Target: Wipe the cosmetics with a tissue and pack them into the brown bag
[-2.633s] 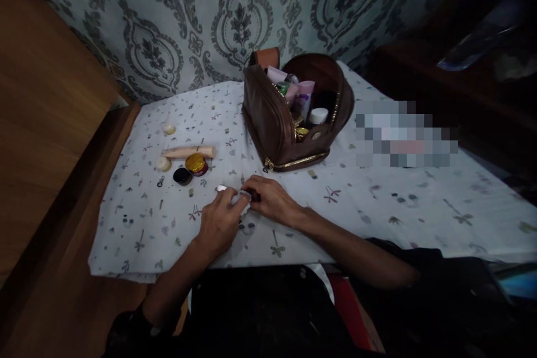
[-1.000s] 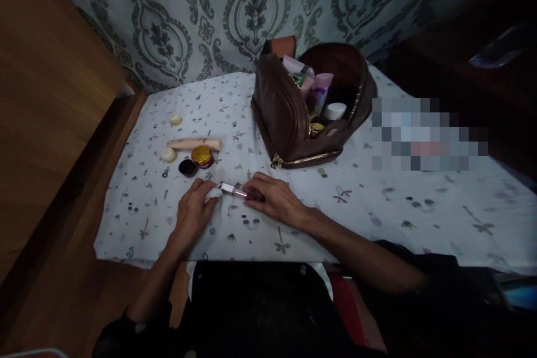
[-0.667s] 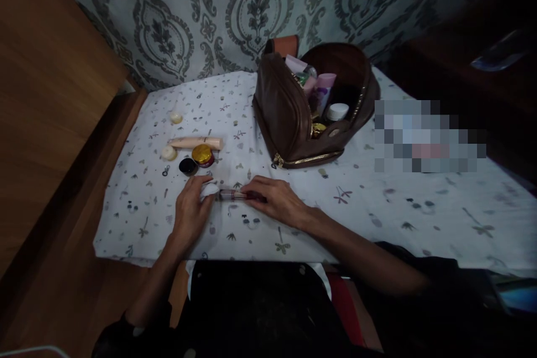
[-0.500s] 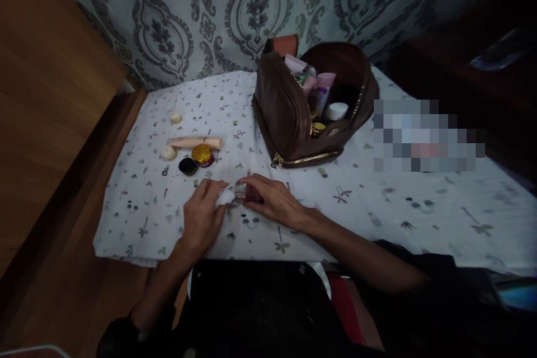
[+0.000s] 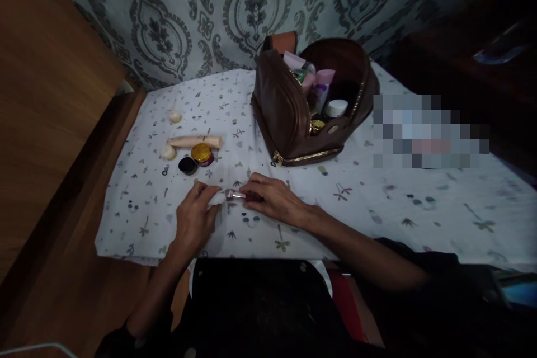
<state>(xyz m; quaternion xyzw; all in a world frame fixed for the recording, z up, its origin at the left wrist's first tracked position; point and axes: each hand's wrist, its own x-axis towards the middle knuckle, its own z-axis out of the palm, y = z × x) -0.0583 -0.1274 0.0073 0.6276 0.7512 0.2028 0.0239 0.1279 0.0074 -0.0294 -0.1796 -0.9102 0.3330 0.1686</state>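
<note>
Now | left hand (image 5: 195, 218): fingers closed on one white wad (image 5: 218, 198) | right hand (image 5: 274, 202): fingers gripping one tube (image 5: 235, 195)

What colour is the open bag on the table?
The bag is dark brown with a gold zip; the head view, the only one, shows it plainly.

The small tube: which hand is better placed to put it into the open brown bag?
Probably the right hand: it grips the tube, nearer the bag; the left hand holds a white wad.
</note>
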